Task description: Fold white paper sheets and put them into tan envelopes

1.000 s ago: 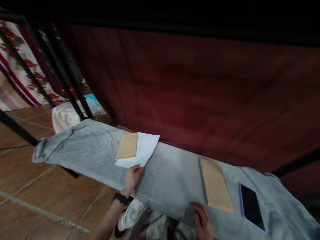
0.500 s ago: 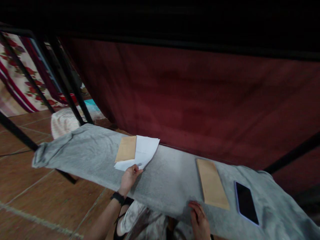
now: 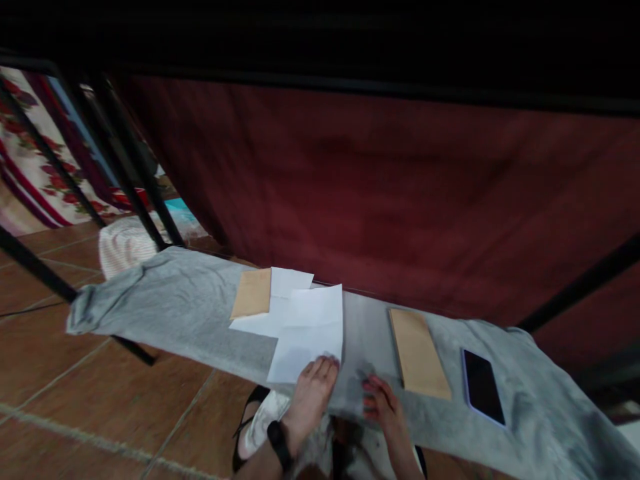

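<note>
My left hand (image 3: 311, 390) rests with fingers stretched flat on the near edge of a white sheet of paper (image 3: 310, 330) lying on a grey cloth-covered bench (image 3: 165, 300). A second white sheet (image 3: 283, 287) lies behind it, with a small brown envelope (image 3: 251, 293) on its left part. My right hand (image 3: 383, 403) lies on the grey cloth just right of the sheet, fingers spread, holding nothing. A longer brown envelope (image 3: 419, 353) lies to the right of that hand.
A dark phone (image 3: 481, 387) lies on the cloth at the right. A dark red curtain (image 3: 400, 200) hangs behind the bench. Black metal bars (image 3: 125, 153), a patterned fabric (image 3: 30, 160) and a white bundle (image 3: 123, 241) stand at the left over a brown tiled floor (image 3: 75, 393).
My left hand has pulled a white sheet off the stack toward the right and nearer to me, and now lies flat on it. My right hand shifted slightly left on the cloth.
</note>
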{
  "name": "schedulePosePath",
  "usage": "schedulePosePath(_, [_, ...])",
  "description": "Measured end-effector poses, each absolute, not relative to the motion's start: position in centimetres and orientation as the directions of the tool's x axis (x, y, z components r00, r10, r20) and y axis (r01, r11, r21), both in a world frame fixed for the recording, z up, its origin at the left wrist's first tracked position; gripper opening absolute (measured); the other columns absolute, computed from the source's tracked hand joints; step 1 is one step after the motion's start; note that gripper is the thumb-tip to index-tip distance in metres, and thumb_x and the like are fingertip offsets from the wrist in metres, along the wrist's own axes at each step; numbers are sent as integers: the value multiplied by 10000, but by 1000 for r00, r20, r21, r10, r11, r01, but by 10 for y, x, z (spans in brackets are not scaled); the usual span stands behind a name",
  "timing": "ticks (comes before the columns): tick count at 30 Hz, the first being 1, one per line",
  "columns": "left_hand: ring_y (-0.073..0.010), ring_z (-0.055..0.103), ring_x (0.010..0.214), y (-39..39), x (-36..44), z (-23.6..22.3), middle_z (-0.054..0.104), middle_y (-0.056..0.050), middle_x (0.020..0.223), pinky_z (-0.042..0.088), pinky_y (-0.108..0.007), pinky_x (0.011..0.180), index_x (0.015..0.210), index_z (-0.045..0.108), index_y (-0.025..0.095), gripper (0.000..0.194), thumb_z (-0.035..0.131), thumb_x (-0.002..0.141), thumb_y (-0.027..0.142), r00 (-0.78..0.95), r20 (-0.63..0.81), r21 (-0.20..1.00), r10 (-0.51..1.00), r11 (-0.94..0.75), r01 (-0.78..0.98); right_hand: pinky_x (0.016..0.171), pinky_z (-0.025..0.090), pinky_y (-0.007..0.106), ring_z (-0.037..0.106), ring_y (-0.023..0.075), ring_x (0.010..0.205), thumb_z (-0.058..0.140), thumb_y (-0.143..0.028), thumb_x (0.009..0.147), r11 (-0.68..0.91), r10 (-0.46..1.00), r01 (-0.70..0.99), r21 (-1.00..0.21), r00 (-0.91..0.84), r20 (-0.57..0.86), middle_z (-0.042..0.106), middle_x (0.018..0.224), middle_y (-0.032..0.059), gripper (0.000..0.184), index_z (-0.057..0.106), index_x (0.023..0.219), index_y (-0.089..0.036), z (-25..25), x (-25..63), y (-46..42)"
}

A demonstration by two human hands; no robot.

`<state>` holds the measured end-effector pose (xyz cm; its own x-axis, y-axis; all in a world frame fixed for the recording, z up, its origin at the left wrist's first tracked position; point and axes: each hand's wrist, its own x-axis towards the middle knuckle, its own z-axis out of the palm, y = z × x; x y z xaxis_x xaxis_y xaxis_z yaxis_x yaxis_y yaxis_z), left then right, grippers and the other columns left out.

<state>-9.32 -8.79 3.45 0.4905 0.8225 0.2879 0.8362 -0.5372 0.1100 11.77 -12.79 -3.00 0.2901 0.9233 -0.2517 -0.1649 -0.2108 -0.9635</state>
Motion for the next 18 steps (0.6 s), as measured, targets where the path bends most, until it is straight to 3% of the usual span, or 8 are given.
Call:
schedulePosePath(3, [-227,616,1235,-117,-59,21,701,-82,1266,494,-361,1039,1341,589,184,487,471,901,11,523,270,103,809,-564,819,659,612,400,737,284,799,703,-783,683,-332,895,-254,-908,218,-388,774,1050,118,734,714,1134,-204,-10,106,-122])
schedulePosePath(5, [-227,647,1184,-128,-43,16,719,-76,1228,511,-372,1019,1291,625,186,432,463,924,25,524,259,109,812,-564,819,721,619,414,745,298,879,668,-737,743,-319,913,-229,-920,186,-363,770,1088,117,684,709,1163,-199,-4,104,-117])
schedulePosePath(9, [-239,670,1158,-131,-32,8,728,-77,1235,520,-408,1030,1238,659,203,327,492,970,117,535,267,153,801,-583,798,865,605,431,730,311,995,666,-540,763,-125,951,73,-990,293,-98,776,1072,125,480,746,1082,-190,-15,113,-105])
schedulePosePath(12, [-267,636,1242,-122,-42,2,687,-102,1336,504,-450,1074,1299,636,209,339,534,1006,345,528,319,198,787,-600,775,835,613,428,740,296,945,569,-469,830,-9,937,244,-970,341,77,779,1056,123,441,729,1132,-190,-33,123,-101])
schedulePosePath(14, [-290,565,1347,-114,-53,-3,603,-120,1458,477,-492,1110,1406,566,207,478,526,1004,462,522,356,190,775,-607,772,766,621,406,743,283,880,514,-476,869,-6,917,320,-948,379,122,781,1020,126,467,710,1170,-178,-43,129,-102])
schedulePosePath(18, [-305,451,1453,-103,-74,-15,483,-147,1564,422,-533,1159,1534,423,186,612,518,1005,477,481,351,130,803,-551,824,775,613,395,740,274,884,490,-505,897,-34,889,372,-927,436,143,776,1026,137,492,687,1200,-172,-53,135,-106])
